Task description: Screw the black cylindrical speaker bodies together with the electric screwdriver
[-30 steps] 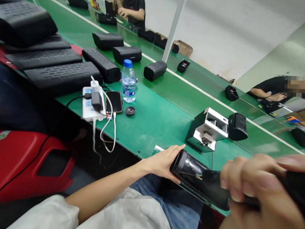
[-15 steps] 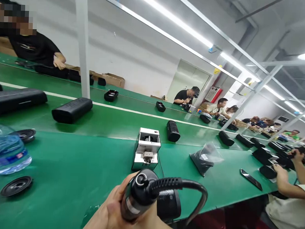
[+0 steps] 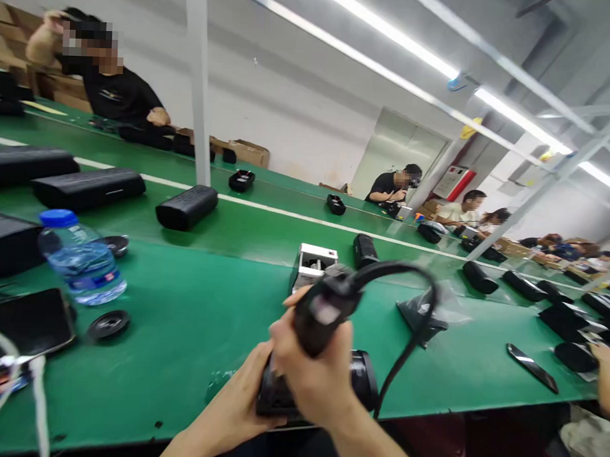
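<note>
My right hand [image 3: 317, 379] is wrapped around a black electric screwdriver [image 3: 325, 312], which tilts upward with its cable looping off to the right. Below it, my left hand [image 3: 246, 396] grips the left side of a black speaker housing [image 3: 364, 384] at the table's front edge. The screwdriver's tip is hidden behind my right hand, so I cannot tell whether it touches the housing. Just beyond the screwdriver stands a white screw feeder [image 3: 317, 257], partly covered by it.
Left are a water bottle [image 3: 91, 264], a loose speaker driver [image 3: 109, 325], a phone [image 3: 34, 322] and white cables [image 3: 39, 399]. Right are a plastic bag [image 3: 425, 316] and another phone [image 3: 531, 368]. Black housings [image 3: 186, 206] line the green bench. Co-workers sit opposite; one's hand [image 3: 609, 372] is at right.
My view has swung left, bringing in more of the bench's left side. The screwdriver is raised and tilted differently in my right hand, and my left hand now shows on the housing.
</note>
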Demonstrator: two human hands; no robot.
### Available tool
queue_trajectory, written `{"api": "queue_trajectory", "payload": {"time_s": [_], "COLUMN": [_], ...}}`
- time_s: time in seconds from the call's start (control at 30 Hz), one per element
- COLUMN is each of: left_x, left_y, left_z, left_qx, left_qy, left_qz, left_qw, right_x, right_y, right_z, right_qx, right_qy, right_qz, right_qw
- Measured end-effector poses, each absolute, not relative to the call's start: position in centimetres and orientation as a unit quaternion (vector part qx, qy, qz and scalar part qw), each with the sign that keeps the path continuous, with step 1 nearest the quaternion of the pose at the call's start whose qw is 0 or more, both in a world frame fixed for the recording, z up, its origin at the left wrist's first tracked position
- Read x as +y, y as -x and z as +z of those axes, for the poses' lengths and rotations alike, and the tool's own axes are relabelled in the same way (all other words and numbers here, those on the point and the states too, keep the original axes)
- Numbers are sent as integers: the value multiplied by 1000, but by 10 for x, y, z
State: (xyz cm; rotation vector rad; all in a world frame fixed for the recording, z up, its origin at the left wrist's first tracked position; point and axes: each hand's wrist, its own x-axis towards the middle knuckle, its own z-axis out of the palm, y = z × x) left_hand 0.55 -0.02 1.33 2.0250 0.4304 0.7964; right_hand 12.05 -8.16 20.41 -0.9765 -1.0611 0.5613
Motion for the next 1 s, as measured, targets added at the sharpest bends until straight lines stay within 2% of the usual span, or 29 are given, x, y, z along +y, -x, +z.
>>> {"api": "queue_trajectory", "payload": {"time_s": [0.07,0.17,0.23,0.33,0.57,1.0], "left_x": [-2,0,2,3,2,2], "left_y": [-1,2,2,1,2,1], "left_z": [10,10,12,13,15,14], "left_qx": [187,177,167,158,165,144], "left_qy": [-826,-831,-833,-835,-832,-839], "left_qz": [266,225,220,225,221,240], "left_qw": [460,476,480,476,480,466], "right_x": [-85,-73,-54,-24,10,-6], "right_y": [-140,-181,-209,-237,-246,-239], "right_z": [235,268,275,266,231,234], "right_qx": [-485,-469,-450,-439,-447,-439], "right_qy": [397,401,423,441,481,506], "right_qz": [237,101,26,-22,-38,-17], "right_qw": [742,780,786,782,753,743]}}
